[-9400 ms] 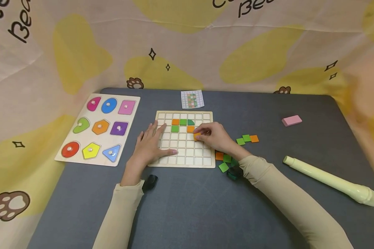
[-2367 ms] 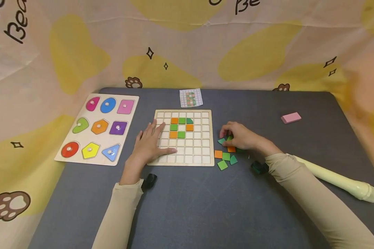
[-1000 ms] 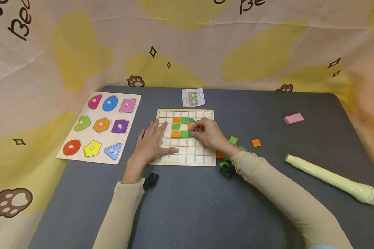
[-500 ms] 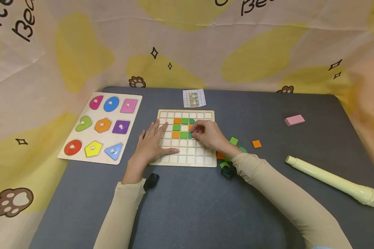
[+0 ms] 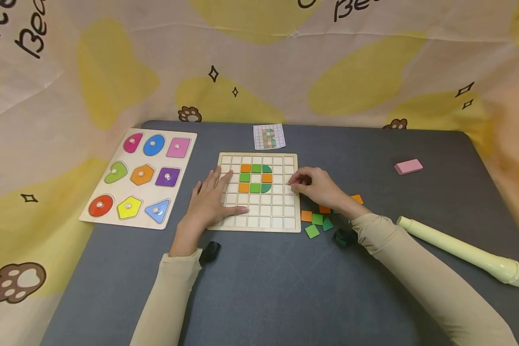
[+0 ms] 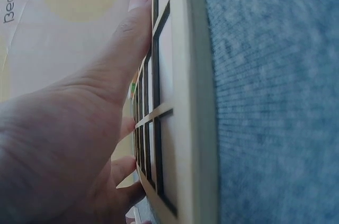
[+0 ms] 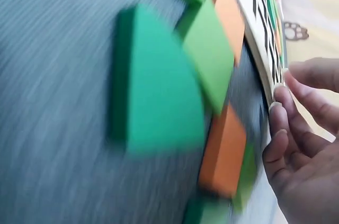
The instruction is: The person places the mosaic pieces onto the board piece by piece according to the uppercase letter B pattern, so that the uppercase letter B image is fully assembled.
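Observation:
My left hand (image 5: 204, 204) rests with spread fingers on the left side of a wooden grid board (image 5: 265, 221); its thumb lies over the cells in the left wrist view. Orange, green and dark green tiles form a ring on the board, including a dark green quarter-round tile (image 5: 265, 188) at its lower right. Over the board's right edge hovers my right hand (image 5: 322, 188), fingers loosely bent, no tile visible between them in the right wrist view. Beneath its wrist lie loose tiles, among them a green square (image 5: 312, 231) and a dark green quarter-round (image 7: 159, 86).
A printed pattern card (image 5: 269, 137) lies behind the board. To the left is a knobbed shape puzzle (image 5: 127, 192). A pink block (image 5: 408, 166) and a pale yellow tube-like object (image 5: 463, 250) lie on the right. A patterned cloth (image 5: 259, 62) hangs behind the table.
An orange, a green and a dark green quarter-round tile now fill the ring's lower row. My right hand has let go of the quarter-round and drawn back rightward; my left hand has stayed.

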`<state>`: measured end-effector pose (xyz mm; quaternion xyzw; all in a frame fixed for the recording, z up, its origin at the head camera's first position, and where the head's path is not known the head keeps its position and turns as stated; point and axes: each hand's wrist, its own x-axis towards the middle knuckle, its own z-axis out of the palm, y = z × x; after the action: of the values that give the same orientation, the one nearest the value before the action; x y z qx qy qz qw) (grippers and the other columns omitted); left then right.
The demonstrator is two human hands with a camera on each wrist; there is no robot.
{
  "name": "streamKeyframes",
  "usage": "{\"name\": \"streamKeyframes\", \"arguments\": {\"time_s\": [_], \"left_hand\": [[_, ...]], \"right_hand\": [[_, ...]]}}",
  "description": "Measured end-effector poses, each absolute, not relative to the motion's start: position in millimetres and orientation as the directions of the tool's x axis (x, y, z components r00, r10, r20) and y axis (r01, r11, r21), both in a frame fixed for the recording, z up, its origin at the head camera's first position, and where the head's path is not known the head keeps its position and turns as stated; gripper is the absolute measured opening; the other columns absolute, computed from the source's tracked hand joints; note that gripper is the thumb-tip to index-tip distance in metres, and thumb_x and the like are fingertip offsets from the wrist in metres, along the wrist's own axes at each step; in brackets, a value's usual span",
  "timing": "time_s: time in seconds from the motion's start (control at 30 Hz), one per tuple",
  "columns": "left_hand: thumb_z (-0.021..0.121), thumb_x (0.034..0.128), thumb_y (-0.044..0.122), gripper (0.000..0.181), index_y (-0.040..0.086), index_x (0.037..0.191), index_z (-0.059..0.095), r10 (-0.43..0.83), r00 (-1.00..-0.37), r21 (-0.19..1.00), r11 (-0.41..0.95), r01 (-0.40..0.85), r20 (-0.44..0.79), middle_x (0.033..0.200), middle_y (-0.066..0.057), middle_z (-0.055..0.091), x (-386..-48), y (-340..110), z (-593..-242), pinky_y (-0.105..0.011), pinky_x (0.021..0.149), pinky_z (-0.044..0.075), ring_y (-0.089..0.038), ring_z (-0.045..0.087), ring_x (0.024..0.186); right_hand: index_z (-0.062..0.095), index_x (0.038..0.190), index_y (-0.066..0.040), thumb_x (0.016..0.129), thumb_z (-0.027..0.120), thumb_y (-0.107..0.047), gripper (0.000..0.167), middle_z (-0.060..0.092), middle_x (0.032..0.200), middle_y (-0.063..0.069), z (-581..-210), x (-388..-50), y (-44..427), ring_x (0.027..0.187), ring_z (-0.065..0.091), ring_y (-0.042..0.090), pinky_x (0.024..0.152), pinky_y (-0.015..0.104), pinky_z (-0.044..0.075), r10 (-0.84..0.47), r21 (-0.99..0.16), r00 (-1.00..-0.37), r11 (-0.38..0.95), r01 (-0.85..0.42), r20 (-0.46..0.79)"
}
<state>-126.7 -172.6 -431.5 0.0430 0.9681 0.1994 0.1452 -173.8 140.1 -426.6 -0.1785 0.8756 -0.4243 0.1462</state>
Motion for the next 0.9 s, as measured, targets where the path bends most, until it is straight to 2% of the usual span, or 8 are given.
{"name": "streamKeyframes", "arguments": {"time_s": [0.23, 0.5, 0.73, 0.9], "left_hand": [[0.083, 0.0796, 0.067, 0.122, 0.023, 0.172, 0.018, 0.140, -0.954, 0.387, 0.922, 0.028, -0.264, 0.181, -0.010, -0.002, -127, -172, -432, -0.066, 0.132, 0.003, -0.038, 0.002, 0.167], [0.083, 0.0798, 0.067, 0.121, 0.023, 0.172, 0.017, 0.143, -0.955, 0.392, 0.919, 0.030, -0.261, 0.181, -0.010, -0.002, -127, -174, -433, -0.066, 0.132, 0.003, -0.038, 0.002, 0.167], [0.083, 0.0800, 0.067, 0.121, 0.023, 0.172, 0.017, 0.149, -0.954, 0.395, 0.918, 0.036, -0.261, 0.181, -0.010, -0.002, -127, -174, -433, -0.067, 0.131, 0.003, -0.038, 0.002, 0.167], [0.083, 0.0800, 0.067, 0.121, 0.023, 0.172, 0.017, 0.146, -0.953, 0.392, 0.920, 0.032, -0.265, 0.181, -0.011, -0.002, -127, -173, -433, -0.067, 0.131, 0.004, -0.038, 0.002, 0.167]], "right_hand": [[0.074, 0.120, -0.005, 0.104, 0.067, -0.013, 0.019, 0.067, 0.109, 0.012, -421, -173, 175, 0.095, 0.057, 0.025, 0.082, 0.034, 0.047, -0.468, -0.729, -0.865, 0.655, -0.200, -0.183], [0.070, 0.132, -0.003, 0.098, 0.075, -0.006, 0.035, 0.062, 0.119, 0.017, -414, -165, 205, 0.106, 0.058, 0.030, 0.095, 0.045, 0.050, -0.552, -0.706, -0.809, 0.655, -0.270, -0.203], [0.073, 0.128, -0.004, 0.092, 0.084, -0.013, 0.039, 0.061, 0.111, 0.013, -418, -159, 211, 0.096, 0.056, 0.024, 0.083, 0.033, 0.046, -0.527, -0.687, -0.832, 0.670, -0.281, -0.173], [0.073, 0.122, -0.002, 0.090, 0.085, -0.008, 0.035, 0.064, 0.103, 0.012, -423, -157, 209, 0.089, 0.056, 0.022, 0.077, 0.027, 0.046, -0.523, -0.688, -0.843, 0.657, -0.308, -0.122]]}}
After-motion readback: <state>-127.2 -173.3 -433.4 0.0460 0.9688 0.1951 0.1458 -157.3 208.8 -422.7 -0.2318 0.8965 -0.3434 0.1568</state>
